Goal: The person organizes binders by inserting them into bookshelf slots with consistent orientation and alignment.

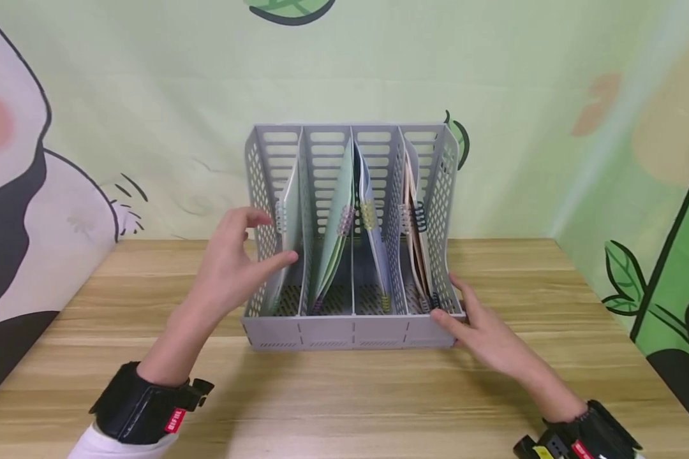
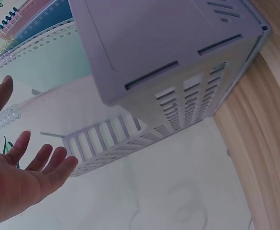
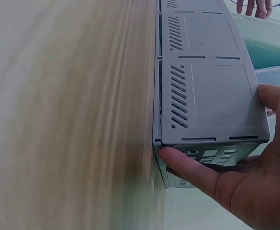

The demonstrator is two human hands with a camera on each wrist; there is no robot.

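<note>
A grey four-slot file organizer (image 1: 327, 333) stands on the table with spiral notebooks upright in it. A pale notebook (image 1: 290, 210) is in the left slot, a green one (image 1: 334, 223) in the second, and a blue one (image 1: 374, 242) in the third. The right slot holds several with pinkish covers (image 1: 418, 255). My left hand (image 1: 229, 268) is at the organizer's left side, thumb and fingers spread apart and holding nothing. At the lower right front corner, my right hand (image 1: 488, 335) grips the organizer, its thumb over the front panel and fingers against the side wall.
The organizer rests on a wood-grain table (image 1: 344, 401), near its back edge. Behind it hangs a green printed cloth (image 1: 178, 127) with cartoon shapes. Black straps (image 1: 143, 401) circle both wrists.
</note>
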